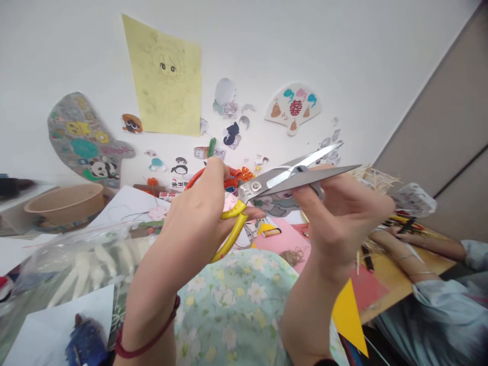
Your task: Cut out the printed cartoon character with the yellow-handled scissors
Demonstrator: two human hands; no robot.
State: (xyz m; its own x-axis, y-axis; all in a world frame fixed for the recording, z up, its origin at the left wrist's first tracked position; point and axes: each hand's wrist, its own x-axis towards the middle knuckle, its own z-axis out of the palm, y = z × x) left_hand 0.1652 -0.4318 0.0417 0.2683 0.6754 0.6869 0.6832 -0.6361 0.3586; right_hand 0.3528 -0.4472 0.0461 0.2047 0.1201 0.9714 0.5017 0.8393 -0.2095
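My left hand [198,213] is closed round the handles of a pair of scissors [256,187]. One yellow handle shows below the fingers, and a red loop appears behind the hand. The metal blades are spread apart and point right, toward my right hand [339,218]. Pinched in the right hand is a small grey cartoon paper cutout [280,204], which lies just under and behind the blades. The blades partly hide it, so I cannot tell whether its edge sits between them.
On the left are a plastic bag [91,264] with white pieces, a brown bowl [64,203] and a dark blue object [87,340]. Pink paper [284,231] and a twine bundle [293,255] lie ahead. Another person's arm [404,254] rests at right. Drawings cover the wall.
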